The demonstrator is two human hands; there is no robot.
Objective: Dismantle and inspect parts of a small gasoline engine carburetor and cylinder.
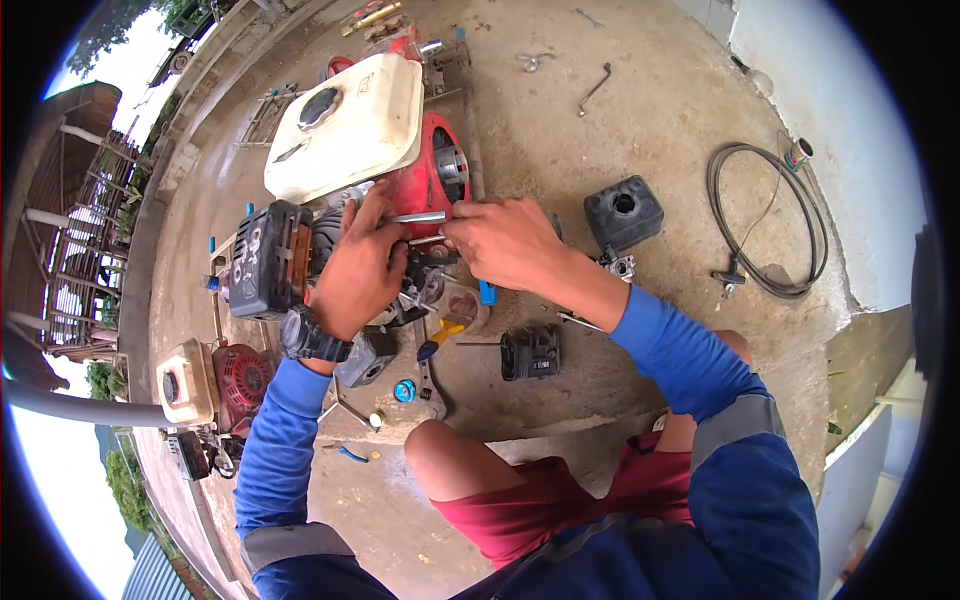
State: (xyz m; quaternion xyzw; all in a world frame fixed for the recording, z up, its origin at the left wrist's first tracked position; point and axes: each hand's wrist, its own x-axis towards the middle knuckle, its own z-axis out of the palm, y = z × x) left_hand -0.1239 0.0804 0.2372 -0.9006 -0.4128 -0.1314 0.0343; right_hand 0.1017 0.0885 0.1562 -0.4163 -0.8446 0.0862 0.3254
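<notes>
A small engine with a cream fuel tank [345,135] and a red fan housing [436,165] stands on the floor in front of me. My left hand [362,265], with a black watch at its wrist, is closed at the engine's near side, fingers curled round one end of a silver rod-shaped tool [418,217]. From the right, my right hand [508,242] is closed too, its fingertips pinched at the tool's other end. A thinner rod shows just below it. What the tool meets on the engine is hidden by my left hand. The black muffler cover [268,258] lies left of that hand.
Near my knees lie a black finned cover [531,353], an adjustable wrench [428,385], a yellow-handled tool [442,338] and a blue cap [404,391]. To the right are a black box-shaped part [624,212], a carburetor [622,266] and a coiled cable [722,220]. Another engine [243,378] stands left.
</notes>
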